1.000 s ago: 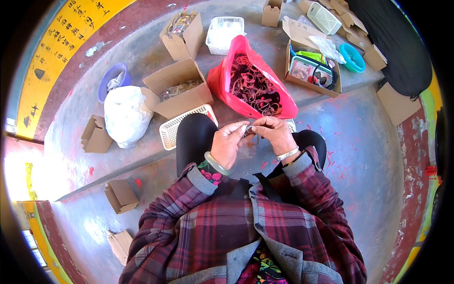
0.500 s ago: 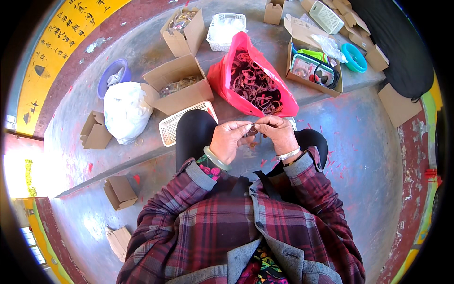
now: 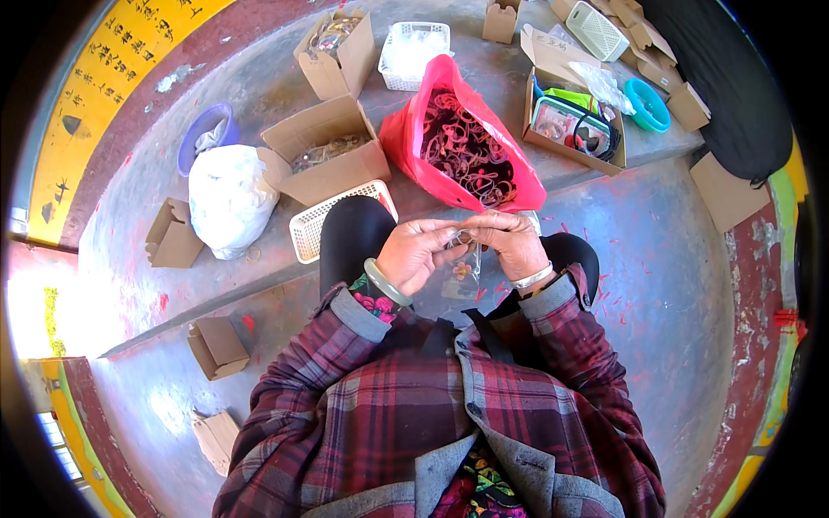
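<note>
My left hand (image 3: 416, 253) and my right hand (image 3: 508, 243) meet above my knees, fingertips pinched together on a small clear plastic packet (image 3: 467, 259) that hangs between them with a small flower-like piece inside. A pale bangle circles my left wrist and a silver one my right. Just beyond my hands an open red plastic bag (image 3: 462, 147) holds a tangle of dark red looped pieces.
A white mesh basket (image 3: 321, 226) sits by my left knee, with an open cardboard box (image 3: 324, 160), a tied white bag (image 3: 226, 198) and a purple bowl (image 3: 205, 136) to the left. A box of packets (image 3: 572, 121), a teal bowl (image 3: 648, 105) and several small boxes lie right.
My hands have stayed together at the same spot, with only small finger movements on the packet. Nothing else has moved.
</note>
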Demonstrator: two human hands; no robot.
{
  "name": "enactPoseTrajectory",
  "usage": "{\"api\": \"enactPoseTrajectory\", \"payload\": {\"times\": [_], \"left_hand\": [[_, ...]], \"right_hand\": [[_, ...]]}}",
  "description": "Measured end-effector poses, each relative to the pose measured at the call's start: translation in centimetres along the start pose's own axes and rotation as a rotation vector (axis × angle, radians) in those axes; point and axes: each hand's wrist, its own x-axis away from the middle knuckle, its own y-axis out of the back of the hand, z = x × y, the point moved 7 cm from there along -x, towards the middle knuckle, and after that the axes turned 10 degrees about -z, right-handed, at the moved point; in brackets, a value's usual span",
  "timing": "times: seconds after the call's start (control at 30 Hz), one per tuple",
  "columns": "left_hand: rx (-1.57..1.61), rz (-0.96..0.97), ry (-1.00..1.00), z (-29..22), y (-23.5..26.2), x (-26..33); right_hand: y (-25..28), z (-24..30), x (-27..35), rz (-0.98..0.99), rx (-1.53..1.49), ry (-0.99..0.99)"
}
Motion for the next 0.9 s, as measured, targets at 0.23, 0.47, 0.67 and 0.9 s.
{"api": "enactPoseTrajectory", "payload": {"times": [0.23,0.47,0.67,0.9], "left_hand": [[0.013,0.026,0.034,-0.1,0.6,0.0],[0.023,0.036,0.036,0.0,0.8,-0.1],[0.102,0.077,0.036,-0.4,0.6,-0.1],[-0.019,-0.035,-0.007,0.2,0.8,-0.5]], "right_hand": [[-1.1,2.1,0.2,0.195,0.356,0.289],[-1.2,2.7,0.4,0.192,0.471,0.442],[-1.2,2.7,0.5,0.180,0.479,0.468],[-1.3,2.8,0.6,0.165,0.495,0.497]]}}
